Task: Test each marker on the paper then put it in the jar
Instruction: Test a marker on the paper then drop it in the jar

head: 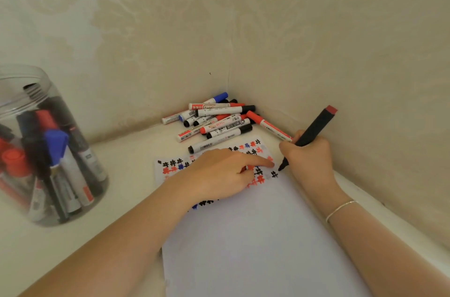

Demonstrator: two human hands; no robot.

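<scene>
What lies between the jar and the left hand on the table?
In the head view, only bare table lies between the jar and the left hand.

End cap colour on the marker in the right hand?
Red end on the black-barrelled marker, head view.

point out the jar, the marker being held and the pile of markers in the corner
jar [80,141], head view, on its clear side wall
held marker [314,132], head view, on the black barrel above the right hand
marker pile [219,121], head view, on a middle marker
</scene>
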